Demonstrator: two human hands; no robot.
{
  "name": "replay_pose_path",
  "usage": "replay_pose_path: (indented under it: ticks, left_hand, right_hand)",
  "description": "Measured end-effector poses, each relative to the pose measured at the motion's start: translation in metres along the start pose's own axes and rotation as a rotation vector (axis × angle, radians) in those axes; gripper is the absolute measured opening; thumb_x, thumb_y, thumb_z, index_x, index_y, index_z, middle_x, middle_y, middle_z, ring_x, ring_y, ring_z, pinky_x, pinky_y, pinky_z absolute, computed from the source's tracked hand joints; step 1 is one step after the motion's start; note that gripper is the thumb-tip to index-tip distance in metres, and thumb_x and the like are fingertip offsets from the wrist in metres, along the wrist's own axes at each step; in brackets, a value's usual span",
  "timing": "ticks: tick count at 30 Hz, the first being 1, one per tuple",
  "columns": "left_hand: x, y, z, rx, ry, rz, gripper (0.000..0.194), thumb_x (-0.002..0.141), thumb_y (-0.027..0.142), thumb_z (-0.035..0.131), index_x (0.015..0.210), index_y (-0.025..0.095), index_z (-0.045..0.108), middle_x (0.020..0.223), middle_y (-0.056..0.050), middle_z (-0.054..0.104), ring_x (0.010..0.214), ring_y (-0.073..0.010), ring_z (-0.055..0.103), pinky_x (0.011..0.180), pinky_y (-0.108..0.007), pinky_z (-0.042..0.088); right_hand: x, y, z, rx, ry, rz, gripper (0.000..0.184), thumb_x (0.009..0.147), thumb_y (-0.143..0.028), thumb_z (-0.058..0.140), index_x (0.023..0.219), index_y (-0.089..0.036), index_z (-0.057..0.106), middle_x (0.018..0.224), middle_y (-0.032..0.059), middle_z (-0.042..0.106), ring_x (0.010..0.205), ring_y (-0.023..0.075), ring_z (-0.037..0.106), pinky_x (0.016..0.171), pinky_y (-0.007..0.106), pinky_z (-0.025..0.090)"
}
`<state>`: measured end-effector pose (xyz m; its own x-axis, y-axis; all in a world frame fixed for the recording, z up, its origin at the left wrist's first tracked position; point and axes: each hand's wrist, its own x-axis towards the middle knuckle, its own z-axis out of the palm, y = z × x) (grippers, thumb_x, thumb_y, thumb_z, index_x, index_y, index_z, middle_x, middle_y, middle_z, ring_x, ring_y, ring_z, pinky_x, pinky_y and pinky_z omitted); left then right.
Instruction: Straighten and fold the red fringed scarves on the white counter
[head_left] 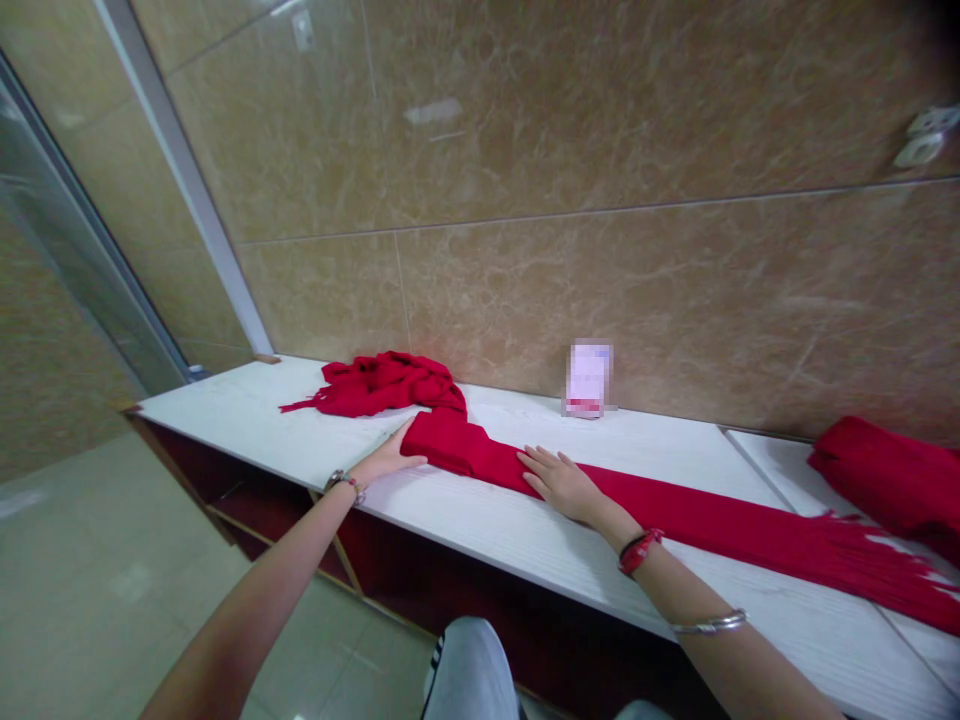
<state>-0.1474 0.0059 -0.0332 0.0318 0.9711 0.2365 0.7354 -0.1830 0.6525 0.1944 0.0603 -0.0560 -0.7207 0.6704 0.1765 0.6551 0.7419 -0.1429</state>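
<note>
A long red scarf (pixel 675 505) lies stretched lengthwise along the white top, its left end folded into a thicker flat bundle and its fringe at the right. My left hand (pixel 386 458) grips the folded end, thumb on the near side and fingers round the far edge. Flat on the scarf's middle rests my right hand (pixel 562 483), fingers stretched out and holding nothing. Behind the folded end sits a second red scarf (pixel 386 385), loosely crumpled, with fringe trailing left.
The white cabinet top (pixel 247 410) runs along a tan marble wall (pixel 487 180). A blurred pale upright item (pixel 589 378) leans against the wall. Folded red cloth (pixel 892 475) lies at the right. Open compartments (pixel 247 505) show below the top, near my knee (pixel 471 670).
</note>
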Motion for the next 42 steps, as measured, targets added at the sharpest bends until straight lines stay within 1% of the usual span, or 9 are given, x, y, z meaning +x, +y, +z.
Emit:
replay_pose_path:
  ticks: [3,8,13,19,23,25,30,35,42]
  left_hand:
    - [-0.003,0.0,0.008,-0.012,0.082,-0.007,0.092,0.064,0.039,0.066,0.14,0.016,0.018,0.142,-0.013,0.027,0.128,-0.0241,0.029,0.106,-0.037,0.022]
    - [-0.002,-0.009,0.008,-0.138,0.127,-0.035,0.087,0.067,0.038,0.065,0.139,0.018,0.02,0.141,-0.012,0.029,0.125,-0.0228,0.035,0.104,-0.035,0.026]
    - [0.0,-0.012,0.007,-0.355,0.178,-0.061,0.08,0.069,0.03,0.063,0.137,0.018,0.022,0.135,-0.012,0.039,0.116,-0.0211,0.047,0.098,-0.035,0.037]
    - [0.002,-0.017,0.009,-0.455,0.266,-0.077,0.066,0.072,0.021,0.056,0.133,0.016,0.03,0.115,-0.009,0.055,0.101,-0.0193,0.056,0.089,-0.035,0.043]
    - [0.0,-0.015,0.013,-0.461,0.337,-0.119,0.061,0.075,0.021,0.053,0.131,0.015,0.032,0.108,-0.009,0.058,0.099,-0.0191,0.056,0.089,-0.036,0.042]
    - [-0.002,-0.01,0.015,-0.368,0.323,-0.123,0.066,0.074,0.024,0.056,0.133,0.016,0.029,0.117,-0.011,0.053,0.106,-0.0203,0.052,0.093,-0.036,0.039]
    - [-0.006,-0.006,0.017,-0.145,0.232,-0.032,0.102,0.057,0.026,0.074,0.139,0.019,0.014,0.135,-0.014,0.038,0.124,-0.0236,0.035,0.102,-0.037,0.029]
    - [-0.002,-0.02,0.014,-0.316,0.285,-0.049,0.096,0.064,0.022,0.07,0.14,0.016,0.012,0.109,-0.011,0.059,0.094,-0.0195,0.058,0.084,-0.035,0.045]
    - [0.0,-0.027,-0.003,-0.291,0.316,-0.057,0.085,0.065,0.018,0.068,0.137,0.013,0.023,0.072,0.0,0.062,0.066,-0.0143,0.059,0.063,-0.027,0.047]
  right_hand:
    - [0.0,-0.001,0.0,0.011,-0.004,0.01,0.05,0.092,-0.041,0.022,0.135,-0.019,0.034,0.14,0.0095,0.033,0.129,0.0236,0.028,0.102,0.048,0.024]
    - [-0.001,0.002,0.001,0.025,0.004,0.01,0.05,0.091,-0.042,0.023,0.134,-0.019,0.036,0.14,0.0096,0.035,0.128,0.0237,0.03,0.103,0.047,0.024]
    - [0.0,0.004,0.001,0.074,0.011,-0.003,0.05,0.091,-0.042,0.023,0.133,-0.019,0.038,0.138,0.0106,0.037,0.127,0.0228,0.032,0.103,0.046,0.025]
    - [0.0,0.006,0.002,0.114,0.037,-0.008,0.05,0.091,-0.043,0.025,0.13,-0.019,0.042,0.136,0.0109,0.04,0.124,0.0228,0.036,0.102,0.045,0.027]
    - [-0.001,0.007,0.002,0.121,0.036,-0.009,0.05,0.091,-0.044,0.025,0.13,-0.018,0.043,0.135,0.011,0.041,0.124,0.0226,0.036,0.102,0.044,0.028]
    - [-0.001,0.007,0.003,0.119,0.028,-0.01,0.05,0.09,-0.044,0.026,0.13,-0.018,0.043,0.135,0.0111,0.041,0.124,0.0225,0.037,0.102,0.044,0.028]
    - [-0.001,0.01,0.006,0.116,0.03,-0.016,0.05,0.09,-0.043,0.026,0.13,-0.017,0.043,0.135,0.0116,0.042,0.124,0.0222,0.038,0.102,0.044,0.028]
    - [-0.002,0.01,0.007,0.116,0.042,-0.021,0.05,0.09,-0.043,0.026,0.129,-0.018,0.044,0.134,0.0117,0.042,0.123,0.0224,0.039,0.102,0.044,0.029]
    - [-0.002,0.01,0.008,0.093,0.044,-0.04,0.051,0.09,-0.043,0.026,0.129,-0.017,0.044,0.134,0.0116,0.043,0.122,0.0226,0.039,0.101,0.044,0.029]
